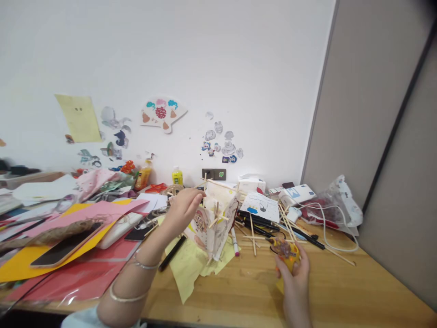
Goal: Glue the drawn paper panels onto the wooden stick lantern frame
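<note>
At the middle of the wooden table (348,291), a paper-and-stick frame (209,230) stands on yellow paper (182,273). The left hand (186,206) meets its upper left; I cannot tell whether those fingers grip. Rightward, the right hand (298,277) grasps a yellow tool (291,255). Steadying seems in hand; the next move calls for stillness.

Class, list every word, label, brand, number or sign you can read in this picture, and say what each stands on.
"囍": in red, on the fan-shaped cutout on the wall.
Too small or blurred to read: any print on the yellow bottle, the orange bottle and the white box.
No readable text on the yellow tool in the right hand.
No other words, brands or numbers can be read.
</note>
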The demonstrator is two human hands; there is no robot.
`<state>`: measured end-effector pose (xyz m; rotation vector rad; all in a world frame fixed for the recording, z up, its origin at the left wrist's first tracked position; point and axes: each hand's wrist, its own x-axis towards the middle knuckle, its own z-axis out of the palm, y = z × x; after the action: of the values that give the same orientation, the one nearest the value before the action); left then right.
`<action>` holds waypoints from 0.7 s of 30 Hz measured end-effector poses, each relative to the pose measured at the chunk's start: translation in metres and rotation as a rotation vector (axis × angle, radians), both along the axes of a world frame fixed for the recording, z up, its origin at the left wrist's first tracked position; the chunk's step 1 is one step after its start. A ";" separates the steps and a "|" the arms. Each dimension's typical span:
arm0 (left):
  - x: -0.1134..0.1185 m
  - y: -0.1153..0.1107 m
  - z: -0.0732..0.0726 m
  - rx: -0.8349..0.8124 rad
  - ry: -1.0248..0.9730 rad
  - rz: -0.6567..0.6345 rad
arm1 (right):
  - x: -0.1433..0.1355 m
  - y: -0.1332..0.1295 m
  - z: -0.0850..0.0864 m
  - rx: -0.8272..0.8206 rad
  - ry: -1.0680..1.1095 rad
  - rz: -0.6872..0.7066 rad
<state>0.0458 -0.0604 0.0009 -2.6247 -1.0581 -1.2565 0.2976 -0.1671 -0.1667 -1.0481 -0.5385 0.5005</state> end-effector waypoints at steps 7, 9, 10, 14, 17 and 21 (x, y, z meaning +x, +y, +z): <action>-0.080 0.033 0.002 -0.004 -0.065 0.163 | 0.015 0.007 -0.008 -0.028 -0.025 0.005; -0.088 0.042 -0.006 -0.200 -0.163 0.063 | 0.028 0.012 -0.012 -0.095 -0.067 -0.012; -0.089 0.047 -0.011 -0.296 -0.242 0.010 | 0.035 0.013 -0.014 -0.142 -0.100 -0.038; -0.079 0.060 -0.032 -0.470 -0.694 -0.072 | 0.057 0.015 -0.025 -0.379 -0.347 -0.211; -0.068 0.064 -0.044 -0.535 -0.801 -0.060 | 0.062 0.013 -0.032 -0.497 -0.523 -0.243; -0.054 0.062 -0.053 -0.548 -0.875 -0.081 | 0.062 0.014 -0.037 -0.547 -0.798 -0.337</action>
<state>-0.0084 0.0015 -0.0521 -2.4375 -1.5795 -2.5731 0.3595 -0.1535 -0.2034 -1.8411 -0.9266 -0.1118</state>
